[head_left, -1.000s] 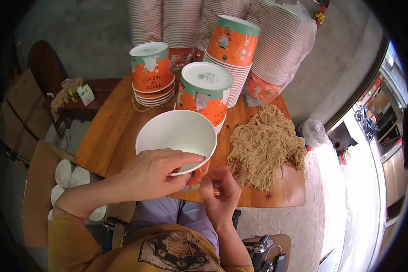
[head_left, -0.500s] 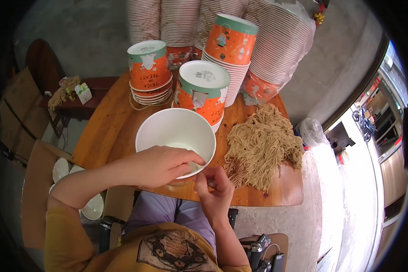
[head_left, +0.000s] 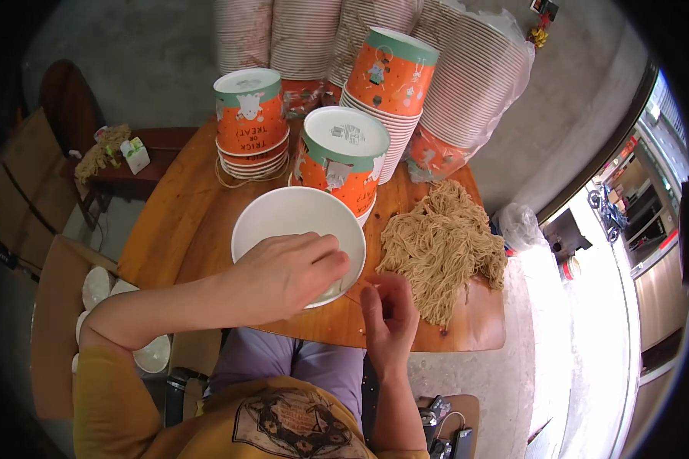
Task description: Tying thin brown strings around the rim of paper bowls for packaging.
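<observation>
A round paper bucket (head_left: 272, 218), white inside, faces me with its open mouth at the table's near edge. My left hand (head_left: 291, 275) is over the front of this mouth, fingers curled together; what they pinch, if anything, is hidden. Just right of the bucket's rim, my right hand (head_left: 390, 306) has thumb and forefinger pressed together. Anything between them is too thin to make out. Beside that hand lies a loose heap of tan cords (head_left: 444, 245). Behind the bucket stands an upside-down stack of orange and green printed buckets (head_left: 344, 164).
On the wooden table (head_left: 184, 206) stand a short bucket stack (head_left: 251, 115) at the left and a taller one (head_left: 390, 76) behind. Plastic-wrapped bucket stacks (head_left: 475, 76) line the back. A cardboard box (head_left: 53, 329) with white buckets is at the left.
My left hand has lifted off the rim and its fingers have curled over the bucket's mouth. My right hand has moved right, away from the rim. The bucket has barely shifted.
</observation>
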`<state>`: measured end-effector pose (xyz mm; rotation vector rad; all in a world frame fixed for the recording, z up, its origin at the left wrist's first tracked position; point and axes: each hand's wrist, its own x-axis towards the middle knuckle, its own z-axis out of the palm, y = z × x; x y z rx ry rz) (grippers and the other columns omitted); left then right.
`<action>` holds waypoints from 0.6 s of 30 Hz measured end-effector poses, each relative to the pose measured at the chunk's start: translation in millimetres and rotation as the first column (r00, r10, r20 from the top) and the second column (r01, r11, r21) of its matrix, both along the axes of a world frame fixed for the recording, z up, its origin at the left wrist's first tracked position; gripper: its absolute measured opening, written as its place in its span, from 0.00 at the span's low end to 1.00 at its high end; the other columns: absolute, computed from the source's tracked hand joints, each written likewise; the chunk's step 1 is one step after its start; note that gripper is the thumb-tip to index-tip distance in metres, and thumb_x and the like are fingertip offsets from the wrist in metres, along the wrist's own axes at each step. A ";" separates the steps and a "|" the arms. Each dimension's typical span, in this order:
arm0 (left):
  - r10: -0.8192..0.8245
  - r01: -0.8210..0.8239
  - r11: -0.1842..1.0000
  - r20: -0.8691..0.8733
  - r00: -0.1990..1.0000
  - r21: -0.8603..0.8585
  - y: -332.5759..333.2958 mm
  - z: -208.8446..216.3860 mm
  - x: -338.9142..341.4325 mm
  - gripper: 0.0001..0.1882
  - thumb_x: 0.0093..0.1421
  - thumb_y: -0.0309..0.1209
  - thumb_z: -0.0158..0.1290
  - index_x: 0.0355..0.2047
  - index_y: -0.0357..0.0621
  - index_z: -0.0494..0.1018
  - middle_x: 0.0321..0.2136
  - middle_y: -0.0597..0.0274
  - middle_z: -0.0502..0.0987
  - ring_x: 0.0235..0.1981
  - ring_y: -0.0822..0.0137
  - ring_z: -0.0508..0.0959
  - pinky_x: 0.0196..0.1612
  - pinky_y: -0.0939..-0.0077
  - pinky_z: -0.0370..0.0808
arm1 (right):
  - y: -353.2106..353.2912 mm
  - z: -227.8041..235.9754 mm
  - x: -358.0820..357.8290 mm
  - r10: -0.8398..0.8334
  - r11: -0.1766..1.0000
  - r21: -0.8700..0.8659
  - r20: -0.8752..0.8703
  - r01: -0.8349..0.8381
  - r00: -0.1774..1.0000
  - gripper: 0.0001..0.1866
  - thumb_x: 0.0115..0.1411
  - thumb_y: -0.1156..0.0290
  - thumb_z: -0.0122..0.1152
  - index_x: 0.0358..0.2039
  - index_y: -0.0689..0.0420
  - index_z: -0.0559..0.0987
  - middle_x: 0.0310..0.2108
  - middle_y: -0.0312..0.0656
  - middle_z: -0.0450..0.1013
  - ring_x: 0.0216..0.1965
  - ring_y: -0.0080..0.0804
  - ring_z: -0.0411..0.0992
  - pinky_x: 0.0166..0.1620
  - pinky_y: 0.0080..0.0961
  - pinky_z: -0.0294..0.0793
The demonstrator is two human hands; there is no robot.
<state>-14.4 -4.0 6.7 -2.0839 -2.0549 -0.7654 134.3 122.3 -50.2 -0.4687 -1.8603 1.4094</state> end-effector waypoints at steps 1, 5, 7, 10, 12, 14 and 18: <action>-0.019 0.020 0.999 -0.037 0.999 0.025 0.4 0.4 -0.1 0.08 0.56 0.26 0.53 0.36 0.40 0.68 0.32 0.58 0.70 0.36 0.55 0.76 0.34 0.62 0.75 | 1.2 3.9 -1.7 -0.001 1.000 0.003 0.002 0.001 1.000 0.04 0.61 0.75 0.60 0.37 0.59 0.75 0.17 0.29 0.65 0.18 0.13 0.57 0.22 0.14 0.57; -0.053 0.049 0.996 0.047 0.998 0.072 0.2 -4.1 1.6 0.11 0.58 0.24 0.53 0.41 0.39 0.68 0.32 0.59 0.71 0.36 0.59 0.77 0.36 0.67 0.76 | -0.3 8.0 -8.1 0.100 0.990 0.086 0.159 -0.115 0.982 0.04 0.60 0.73 0.63 0.32 0.59 0.78 0.17 0.27 0.62 0.19 0.13 0.54 0.22 0.15 0.55; 0.027 0.023 0.998 0.676 0.737 -0.065 2.0 -2.8 3.3 0.15 0.60 0.24 0.53 0.48 0.39 0.66 0.35 0.61 0.74 0.38 0.65 0.77 0.38 0.72 0.75 | 0.1 3.4 -10.4 0.125 0.988 -0.098 0.071 -0.117 0.990 0.04 0.61 0.73 0.63 0.32 0.59 0.77 0.18 0.25 0.62 0.20 0.11 0.54 0.24 0.14 0.56; 0.061 0.101 0.986 0.857 0.512 -0.130 7.6 -11.9 -5.2 0.20 0.61 0.24 0.53 0.54 0.39 0.63 0.38 0.60 0.76 0.41 0.70 0.76 0.43 0.75 0.72 | -5.2 1.1 -14.1 0.133 0.970 -0.204 -0.016 -0.133 0.991 0.04 0.62 0.73 0.61 0.32 0.59 0.77 0.20 0.24 0.64 0.23 0.10 0.57 0.27 0.11 0.58; 0.018 0.158 0.983 0.916 0.401 -0.089 11.1 -15.3 -8.5 0.22 0.61 0.24 0.53 0.55 0.39 0.63 0.38 0.60 0.77 0.42 0.70 0.76 0.45 0.76 0.72 | -6.9 4.7 -16.3 0.153 0.953 -0.258 -0.044 -0.159 0.987 0.03 0.63 0.74 0.60 0.33 0.59 0.77 0.23 0.24 0.66 0.25 0.09 0.58 0.29 0.10 0.59; 0.176 0.241 0.940 0.951 0.255 -0.239 14.6 -10.6 -11.8 0.25 0.61 0.21 0.52 0.58 0.40 0.61 0.41 0.59 0.75 0.40 0.73 0.74 0.47 0.78 0.70 | -7.8 5.6 -16.7 0.166 0.933 -0.312 -0.072 -0.180 0.983 0.03 0.63 0.74 0.59 0.34 0.59 0.76 0.25 0.25 0.68 0.26 0.09 0.60 0.31 0.09 0.59; 0.257 0.305 0.905 0.953 0.160 -0.295 18.7 -11.1 -18.5 0.20 0.61 0.24 0.52 0.54 0.38 0.65 0.38 0.62 0.76 0.37 0.76 0.73 0.42 0.81 0.70 | -3.7 6.5 -14.0 0.228 0.903 -0.356 -0.080 -0.241 0.970 0.04 0.64 0.75 0.57 0.39 0.59 0.73 0.29 0.27 0.70 0.27 0.10 0.63 0.32 0.10 0.62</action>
